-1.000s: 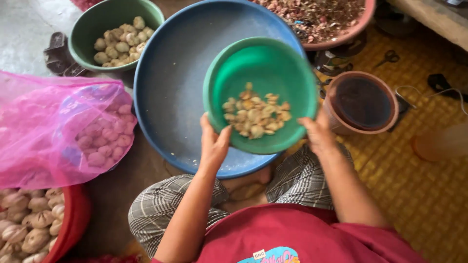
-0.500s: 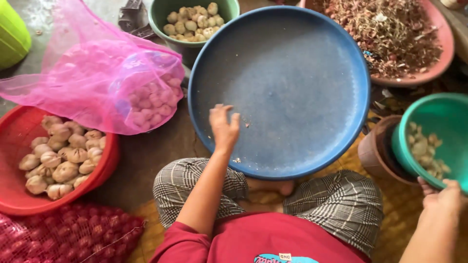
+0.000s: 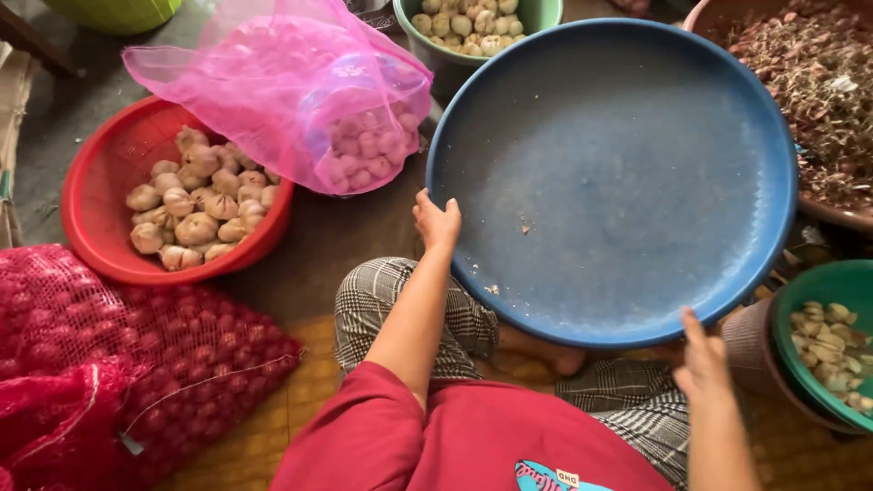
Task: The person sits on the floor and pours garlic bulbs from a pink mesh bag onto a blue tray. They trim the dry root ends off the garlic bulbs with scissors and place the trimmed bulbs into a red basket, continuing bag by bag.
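A large round blue basin (image 3: 618,164) lies in front of me, bare but for a few scraps of peel. My left hand (image 3: 436,221) grips its left rim, fingers curled over the edge. At the basin's near right rim my right hand (image 3: 703,359) holds on with the forefinger stretched up over the edge. Just right of that hand a green bowl (image 3: 800,314) of peeled garlic cloves rests on a brown pot (image 3: 747,335).
A red bowl of garlic bulbs (image 3: 109,191) stands at the left, a pink plastic bag of cloves (image 3: 300,82) beside it. A red mesh sack (image 3: 109,364) lies near left. A green bowl of cloves (image 3: 536,18) and a tub of peelings (image 3: 818,82) sit beyond.
My right hand has let go of the green bowl, which now sits on the brown pot, and moved to the blue basin's rim. My left hand slid to the basin's left edge.
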